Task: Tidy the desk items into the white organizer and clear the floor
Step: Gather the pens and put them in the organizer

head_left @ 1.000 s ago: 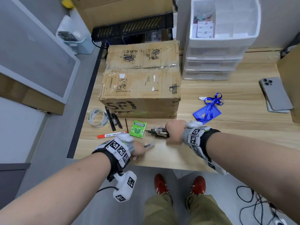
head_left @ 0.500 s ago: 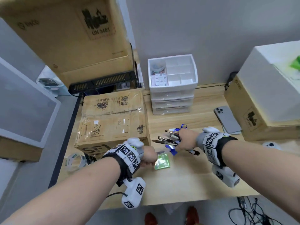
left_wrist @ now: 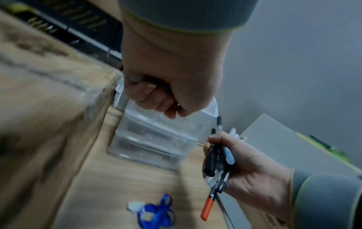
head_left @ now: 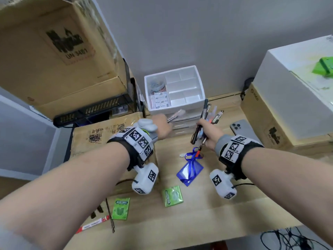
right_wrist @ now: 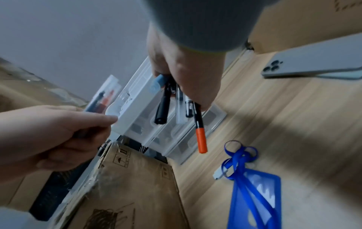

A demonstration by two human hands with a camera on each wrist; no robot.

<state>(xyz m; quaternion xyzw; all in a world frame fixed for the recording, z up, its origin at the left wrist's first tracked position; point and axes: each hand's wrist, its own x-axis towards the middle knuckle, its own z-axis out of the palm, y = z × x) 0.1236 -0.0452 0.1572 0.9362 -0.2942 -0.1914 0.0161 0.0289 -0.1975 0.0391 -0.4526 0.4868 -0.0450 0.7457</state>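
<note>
**Both hands loaded, organizer just ahead**

The right hand [head_left: 207,131] clenches a mixed bundle of pens [head_left: 204,117]: slim cylinders, matte black barrels, clear plastic ones, and one with a glossy orange cap hanging below the fist. The left hand [head_left: 163,127] is closed around a single thin pale object [head_left: 175,115], too blurred to name. Both hover in front of the white organizer [head_left: 201,94], which stands at 12 o'clock on the wooden desk [head_left: 225,213], its open top split into smooth rectangular compartments above translucent drawers.

The bundle is uneven, so I judge a loosened grip could let one pen slide out, the orange-capped one first, and roll off the smooth wood. Long pens may also overhang the short compartments or tip out.

Still lying on the desk: a glossy blue badge holder with ribbon lanyard [head_left: 190,167] at 6 o'clock from the right hand, and two flat green gum packs [head_left: 172,195] nearer the front edge.
</note>
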